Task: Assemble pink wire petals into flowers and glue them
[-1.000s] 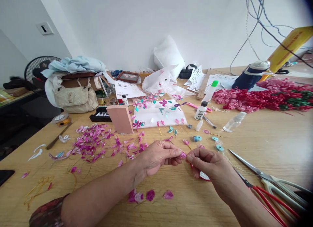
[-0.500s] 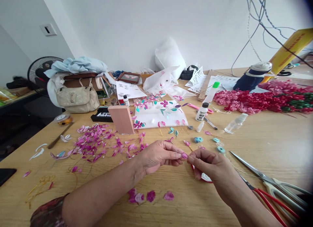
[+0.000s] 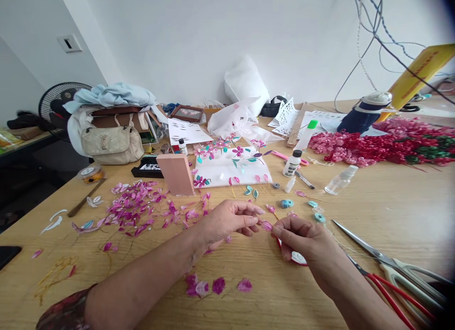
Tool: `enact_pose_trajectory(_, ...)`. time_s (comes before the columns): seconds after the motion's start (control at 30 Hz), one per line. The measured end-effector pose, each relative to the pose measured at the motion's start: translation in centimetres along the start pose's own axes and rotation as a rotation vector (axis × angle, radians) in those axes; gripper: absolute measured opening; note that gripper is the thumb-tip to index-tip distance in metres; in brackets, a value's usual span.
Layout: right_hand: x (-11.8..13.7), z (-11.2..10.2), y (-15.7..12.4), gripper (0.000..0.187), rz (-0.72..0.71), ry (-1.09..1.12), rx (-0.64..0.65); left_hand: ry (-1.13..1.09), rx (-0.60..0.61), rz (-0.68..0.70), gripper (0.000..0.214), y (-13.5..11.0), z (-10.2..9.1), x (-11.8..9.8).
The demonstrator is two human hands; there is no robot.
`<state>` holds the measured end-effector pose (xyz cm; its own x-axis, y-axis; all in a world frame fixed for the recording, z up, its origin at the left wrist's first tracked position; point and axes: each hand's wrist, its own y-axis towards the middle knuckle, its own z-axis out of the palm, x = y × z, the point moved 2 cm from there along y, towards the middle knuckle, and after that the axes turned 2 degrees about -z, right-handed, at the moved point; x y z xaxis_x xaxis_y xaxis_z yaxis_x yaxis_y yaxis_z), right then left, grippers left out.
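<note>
My right hand pinches the right end of a small pink petal between thumb and index finger. At the petal's other end is my left hand, its index finger lifted off the thumb and the fingers apart; whether the thumb tip brushes the petal I cannot tell. A red-rimmed white object lies partly hidden under my right hand. Nearer to me, several loose magenta petals rest on the wooden table.
Large scissors and red-handled cutters lie at right. A heap of pink petals spreads at left, by a pink block. Small bottles, a spray bottle and thread spools stand or lie beyond my hands.
My left index finger has lifted from the petal and the left fingers have spread, so more of the petal shows. My right hand keeps its pinch in nearly the same place.
</note>
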<state>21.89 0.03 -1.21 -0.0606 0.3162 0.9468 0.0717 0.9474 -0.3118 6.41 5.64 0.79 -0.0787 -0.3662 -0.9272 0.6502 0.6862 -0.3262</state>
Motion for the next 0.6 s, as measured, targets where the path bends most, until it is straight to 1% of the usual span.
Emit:
enact_pose_trajectory(0.1,0.0,-0.1,0.0,0.031,0.006,0.02,0.001,-0.05,0.05,0.012,0.027,0.1,-0.1,0.3)
enact_pose_trajectory(0.2,0.3,0.0,-0.2,0.031,0.003,0.026,0.0,-0.114,0.103,0.023,0.028,0.2,0.0,0.7)
enact_pose_trajectory(0.33,0.6,0.1,-0.3,0.031,0.011,0.027,0.01,-0.149,0.077,0.009,0.028,0.3,0.3,1.0)
enact_pose_trajectory(0.43,0.5,0.1,-0.3,0.03,-0.01,0.024,0.013,-0.173,0.037,-0.01,0.026,0.4,0.6,1.1)
enact_pose_trajectory(0.6,0.5,0.2,-0.4,0.029,-0.036,0.01,-0.012,-0.183,-0.002,-0.017,0.025,0.5,0.7,1.3)
